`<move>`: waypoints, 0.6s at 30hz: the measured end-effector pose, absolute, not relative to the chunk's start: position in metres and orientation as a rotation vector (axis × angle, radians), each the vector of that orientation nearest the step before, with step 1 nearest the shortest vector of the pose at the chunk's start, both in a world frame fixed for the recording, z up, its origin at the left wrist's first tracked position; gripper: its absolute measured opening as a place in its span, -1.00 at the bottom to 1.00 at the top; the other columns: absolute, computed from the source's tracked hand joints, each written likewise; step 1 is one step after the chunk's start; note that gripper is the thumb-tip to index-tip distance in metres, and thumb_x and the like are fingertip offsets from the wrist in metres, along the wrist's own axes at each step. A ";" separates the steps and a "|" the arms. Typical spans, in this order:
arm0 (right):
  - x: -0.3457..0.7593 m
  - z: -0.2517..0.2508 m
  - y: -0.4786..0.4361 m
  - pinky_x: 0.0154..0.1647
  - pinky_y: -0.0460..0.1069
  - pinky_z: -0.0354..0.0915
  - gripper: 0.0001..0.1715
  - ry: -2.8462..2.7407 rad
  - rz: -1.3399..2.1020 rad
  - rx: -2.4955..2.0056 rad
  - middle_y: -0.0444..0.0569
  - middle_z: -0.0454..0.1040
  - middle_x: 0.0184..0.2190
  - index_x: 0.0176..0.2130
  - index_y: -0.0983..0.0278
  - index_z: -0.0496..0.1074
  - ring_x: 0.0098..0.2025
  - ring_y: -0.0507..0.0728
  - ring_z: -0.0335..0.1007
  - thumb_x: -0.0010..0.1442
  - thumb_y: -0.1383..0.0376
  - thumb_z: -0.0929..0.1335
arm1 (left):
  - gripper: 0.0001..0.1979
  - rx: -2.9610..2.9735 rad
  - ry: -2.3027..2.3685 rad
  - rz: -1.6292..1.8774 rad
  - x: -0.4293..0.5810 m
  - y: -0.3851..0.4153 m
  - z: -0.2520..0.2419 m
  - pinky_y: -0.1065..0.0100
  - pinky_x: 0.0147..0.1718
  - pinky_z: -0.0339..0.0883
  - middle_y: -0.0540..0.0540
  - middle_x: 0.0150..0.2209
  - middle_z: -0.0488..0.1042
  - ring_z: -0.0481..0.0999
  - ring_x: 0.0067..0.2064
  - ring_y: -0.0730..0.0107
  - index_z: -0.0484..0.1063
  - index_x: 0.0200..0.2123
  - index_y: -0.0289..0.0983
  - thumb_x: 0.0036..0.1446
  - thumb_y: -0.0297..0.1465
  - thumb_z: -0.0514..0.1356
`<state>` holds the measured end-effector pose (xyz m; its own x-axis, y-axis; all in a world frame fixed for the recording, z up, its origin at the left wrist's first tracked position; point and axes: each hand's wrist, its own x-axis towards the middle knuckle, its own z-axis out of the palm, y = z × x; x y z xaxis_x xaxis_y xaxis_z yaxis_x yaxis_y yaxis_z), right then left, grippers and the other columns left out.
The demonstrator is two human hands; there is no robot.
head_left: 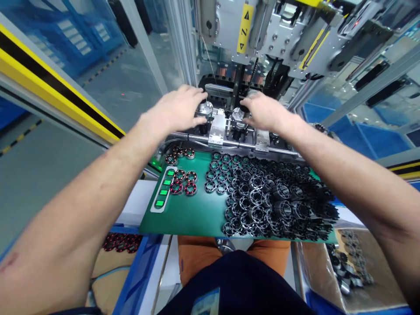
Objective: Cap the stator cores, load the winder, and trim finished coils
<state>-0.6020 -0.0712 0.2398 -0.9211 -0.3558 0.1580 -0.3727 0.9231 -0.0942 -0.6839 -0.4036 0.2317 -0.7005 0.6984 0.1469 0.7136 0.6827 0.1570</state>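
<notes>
Both my arms reach forward into a winding machine. My left hand (179, 109) curls over the left round fixture (206, 108), fingers closed on a ring-shaped part seated there. My right hand (262, 113) is closed the same way over the right round fixture (236, 116). Between the two fixtures stands a silver metal block (218, 127). What lies under my fingers is mostly hidden.
A green mat (193, 214) lies below the fixtures with a heap of black stator rings (272, 199), several copper-wound rings (183, 181) at its left and a strip of green lit buttons (164, 188). The machine head (262, 35) hangs above. Bins with rings sit at lower left and right.
</notes>
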 end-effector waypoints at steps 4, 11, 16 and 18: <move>-0.557 0.209 -0.087 0.68 0.66 0.36 0.20 -3.047 0.076 0.373 0.47 -0.04 0.86 0.81 0.42 0.07 0.71 0.85 0.28 0.49 0.13 0.52 | -0.14 -1.164 -2.691 -0.578 -0.660 -0.412 0.187 -0.29 0.83 0.04 -0.24 0.80 0.24 0.20 0.81 -0.23 0.30 0.76 -0.25 0.53 -0.07 0.24; -0.590 0.257 -0.096 0.79 0.47 0.28 -0.05 -3.042 0.148 0.461 0.32 0.32 0.76 0.75 0.36 0.23 0.72 0.57 0.36 0.63 0.00 0.32 | -0.14 -1.042 -2.578 -0.782 -0.649 -0.409 0.188 -0.24 0.82 0.12 -0.33 0.76 0.31 0.25 0.80 -0.19 0.36 0.72 -0.30 0.54 0.00 0.18; -0.642 0.294 -0.113 0.76 0.30 0.27 -0.19 -2.876 0.328 0.473 0.18 0.58 0.58 0.62 0.27 0.44 0.61 0.41 0.48 0.78 -0.08 0.09 | -0.28 -0.971 -2.594 -0.788 -0.642 -0.412 0.190 -0.24 0.77 0.25 -0.24 0.66 0.50 0.41 0.72 -0.17 0.55 0.60 -0.19 0.55 -0.01 0.18; -0.660 0.286 -0.121 0.72 0.24 0.30 -0.17 -2.901 0.378 0.359 0.13 0.63 0.53 0.55 0.20 0.50 0.57 0.36 0.51 0.81 -0.13 0.02 | -0.18 -0.950 -2.536 -0.804 -0.641 -0.413 0.190 -0.23 0.81 0.15 -0.26 0.76 0.33 0.26 0.80 -0.17 0.41 0.71 -0.24 0.54 -0.01 0.21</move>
